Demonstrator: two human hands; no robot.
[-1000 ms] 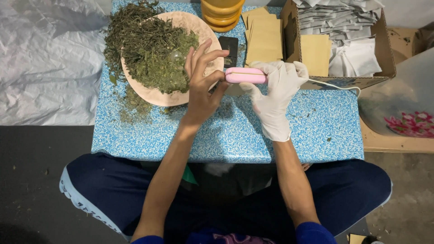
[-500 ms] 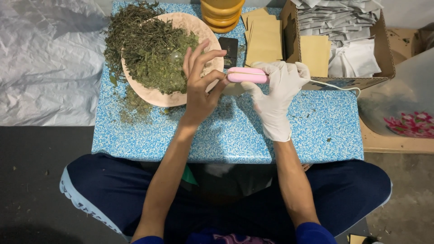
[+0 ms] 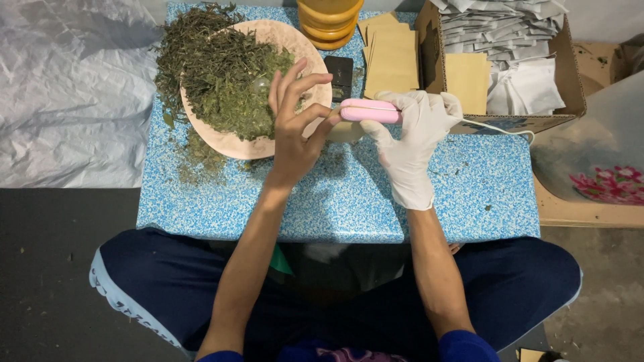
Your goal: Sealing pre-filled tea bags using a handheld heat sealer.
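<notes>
My right hand point(image 3: 410, 144), in a white glove, grips a pink handheld sealer point(image 3: 370, 110) with a white cord trailing right. My bare left hand point(image 3: 295, 131) holds a small tan pouch point(image 3: 343, 131) against the sealer's tip, fingers spread upward. Just behind my left hand sits a pale round plate point(image 3: 305, 53) heaped with dried green herbs point(image 3: 225, 80). Both hands hover over the blue speckled low table point(image 3: 335, 194).
A small black scale point(image 3: 338, 76) and stacked yellow bowls point(image 3: 330, 20) stand behind the hands. Tan pouches point(image 3: 392, 57) lie beside a cardboard box point(image 3: 570, 74) of white and tan packets. Loose herb bits point(image 3: 194, 157) litter the table's left. A flowered tray point(image 3: 607, 184) sits at right.
None beyond tiny finger shifts; both hands stay on the pouch and sealer.
</notes>
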